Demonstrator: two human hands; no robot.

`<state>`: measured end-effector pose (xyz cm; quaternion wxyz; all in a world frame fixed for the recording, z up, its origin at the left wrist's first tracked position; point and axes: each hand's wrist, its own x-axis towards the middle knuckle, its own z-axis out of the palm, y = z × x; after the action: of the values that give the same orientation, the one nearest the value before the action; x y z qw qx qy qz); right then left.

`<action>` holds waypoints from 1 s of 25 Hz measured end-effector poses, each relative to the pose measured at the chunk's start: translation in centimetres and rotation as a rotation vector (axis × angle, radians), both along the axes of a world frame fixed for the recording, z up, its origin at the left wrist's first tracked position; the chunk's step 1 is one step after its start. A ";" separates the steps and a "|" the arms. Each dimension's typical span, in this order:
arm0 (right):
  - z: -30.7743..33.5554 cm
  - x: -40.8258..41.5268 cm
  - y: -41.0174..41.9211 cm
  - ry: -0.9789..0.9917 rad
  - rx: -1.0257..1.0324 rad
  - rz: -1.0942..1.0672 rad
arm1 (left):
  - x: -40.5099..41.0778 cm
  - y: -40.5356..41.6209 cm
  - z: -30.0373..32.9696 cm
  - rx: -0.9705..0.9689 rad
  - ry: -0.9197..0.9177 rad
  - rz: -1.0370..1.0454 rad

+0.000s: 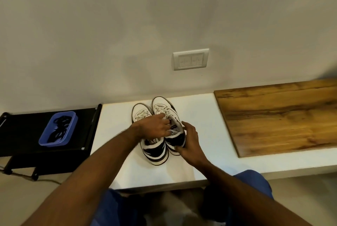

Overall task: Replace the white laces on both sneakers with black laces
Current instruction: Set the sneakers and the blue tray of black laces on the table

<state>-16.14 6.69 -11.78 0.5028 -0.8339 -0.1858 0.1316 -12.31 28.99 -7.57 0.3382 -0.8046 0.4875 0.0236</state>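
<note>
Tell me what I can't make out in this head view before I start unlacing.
- Left sneaker: upper eyelets and tongue hidden under the left hand.
- Right sneaker: whether the white lace is being pinched is unclear; the left hand's fingers cover that spot.
- Right hand: palm side hidden against the sneaker's heel.
- Black laces in the blue tray: count too tangled and small to tell.

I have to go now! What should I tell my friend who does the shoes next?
Left hand: fingers at the white laces of the right-side sneaker; a pinch can't be confirmed.
Right hand: grips that sneaker's heel.
Left-side sneaker stands beside it on the white bench.
Black laces lie in the blue tray, left.
Done: nothing; both remain white-laced.
Left: unlace both, thread black.
</note>
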 end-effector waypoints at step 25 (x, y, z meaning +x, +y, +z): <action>-2.5 0.7 3.4 -0.165 -0.312 0.112 | -1.7 2.1 1.1 -1.098 -0.052 1.428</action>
<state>-15.47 10.10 -14.31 0.3423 -0.8980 -0.2500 0.1179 -13.97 31.05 -6.43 -0.1779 -0.9645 -0.1935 -0.0263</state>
